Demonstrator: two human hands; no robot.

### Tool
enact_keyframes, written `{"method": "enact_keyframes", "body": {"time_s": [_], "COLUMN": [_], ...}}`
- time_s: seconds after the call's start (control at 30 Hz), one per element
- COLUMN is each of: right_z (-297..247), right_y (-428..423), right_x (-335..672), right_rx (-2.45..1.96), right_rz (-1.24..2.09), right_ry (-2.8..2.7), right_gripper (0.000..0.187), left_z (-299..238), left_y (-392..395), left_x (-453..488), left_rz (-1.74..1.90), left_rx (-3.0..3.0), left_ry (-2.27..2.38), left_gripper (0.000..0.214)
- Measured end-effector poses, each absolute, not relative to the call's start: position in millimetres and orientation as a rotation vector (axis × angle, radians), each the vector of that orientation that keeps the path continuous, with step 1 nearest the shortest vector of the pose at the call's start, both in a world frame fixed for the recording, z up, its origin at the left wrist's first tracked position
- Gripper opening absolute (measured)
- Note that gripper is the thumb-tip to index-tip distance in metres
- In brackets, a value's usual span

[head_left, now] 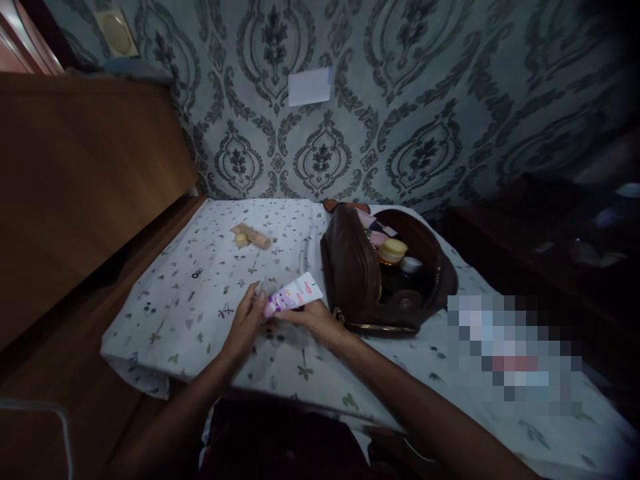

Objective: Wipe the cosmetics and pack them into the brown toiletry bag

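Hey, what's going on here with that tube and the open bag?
A person holds a pink and white tube over a patterned sheet with both hands. The right hand grips its body and the left hand pinches the cap end. Just to the right, a brown bag lies open, with a yellow-lidded jar and a white-lidded jar inside. Farther back on the sheet lie a beige tube and a small yellow piece beside it.

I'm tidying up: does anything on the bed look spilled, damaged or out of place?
Nothing spilled or damaged. A beige tube and small round yellow piece lie loose on the white printed sheet, apart from the open brown leather bag. The left hand and right hand hold a pink-and-white plastic tube.
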State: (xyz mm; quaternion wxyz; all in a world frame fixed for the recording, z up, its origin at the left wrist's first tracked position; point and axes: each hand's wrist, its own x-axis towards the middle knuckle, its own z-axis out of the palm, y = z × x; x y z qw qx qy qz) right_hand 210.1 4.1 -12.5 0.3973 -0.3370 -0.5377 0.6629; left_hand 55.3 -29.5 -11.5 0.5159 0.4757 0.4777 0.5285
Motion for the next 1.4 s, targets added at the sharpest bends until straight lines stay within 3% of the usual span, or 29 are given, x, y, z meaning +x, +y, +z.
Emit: {"method": "enact_keyframes", "body": {"time_s": [0.4,0.57,0.63,0.73,0.87,1.0,1.4], "right_z": [-7.4,-8.8,-11.5,-16.9,-22.7,-22.5,-17.1], "right_y": [15.3,20.4,17.7,10.1,2.0,1.3,3.6], "right_x": [218.6,223.2,222.0,217.3,212.0,212.3,212.6], "right_rx": [-0.764,-0.820,-0.843,-0.905,-0.923,-0.894,-0.959], "right_rz": [1.759,1.698,1.566,1.101,0.703,0.696,0.767], "right_ry": [-1.159,-1.526,-1.759,-2.096,-2.272,-2.219,-2.067], "right_gripper": [0.040,0.039,0.039,0.041,0.029,0.015,0.021], "left_z": [8.6,14.7,16.7,18.0,17.9,19.6,18.3], "left_y": [-18.2,-15.7,-16.7,-19.6,-18.8,-11.6,-16.9], "left_x": [27.1,19.5,21.5,28.3,35.1,31.7,23.2], "left_rz": [1.145,1.152,1.160,1.141,1.168,1.217,1.081], "left_rx": [1.408,1.840,1.994,2.063,1.909,1.497,1.634], "left_ry": [1.208,1.275,1.268,1.229,1.204,1.191,1.125], "left_gripper": [0.033,0.022,0.018,0.015,0.022,0.035,0.041]}}
